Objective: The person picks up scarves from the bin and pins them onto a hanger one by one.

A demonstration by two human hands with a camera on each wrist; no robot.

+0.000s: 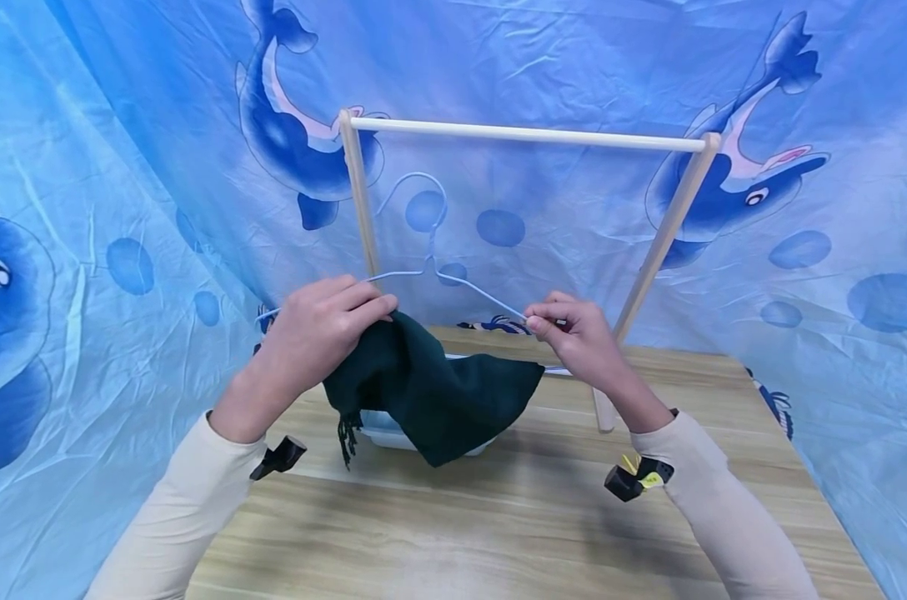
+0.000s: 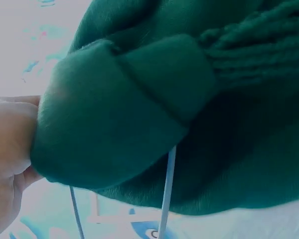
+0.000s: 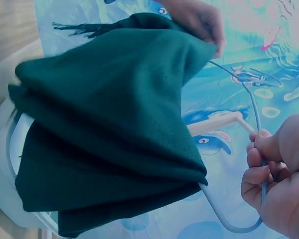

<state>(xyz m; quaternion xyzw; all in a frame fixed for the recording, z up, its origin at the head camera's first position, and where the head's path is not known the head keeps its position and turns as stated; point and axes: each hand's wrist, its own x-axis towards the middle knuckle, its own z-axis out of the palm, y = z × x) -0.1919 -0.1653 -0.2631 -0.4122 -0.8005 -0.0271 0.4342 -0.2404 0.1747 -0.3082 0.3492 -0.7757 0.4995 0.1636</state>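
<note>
A dark green scarf [image 1: 468, 408] with a fringe hangs over the lower bar of a pale blue wire clothes hanger [image 1: 433, 242]. My left hand [image 1: 318, 333] grips the scarf near the hanger's left side, thumb lying over the cloth. Around the hanger's right corner, the fingers of my right hand [image 1: 577, 337] are curled and pinch the wire; in the right wrist view this hand [image 3: 284, 174] has no cloth in it. The hanger's hook points up and away. Folded cloth [image 2: 114, 114] hides the left fingertips in the left wrist view.
Behind the hanger stands a rack with wooden legs [image 1: 667, 233] and a white crossbar [image 1: 528, 133]. Below the scarf, a white bin [image 1: 386, 437] sits on the wooden table [image 1: 438, 533], partly covered from sight. Blue dolphin-print curtains [image 1: 573, 67] surround the table.
</note>
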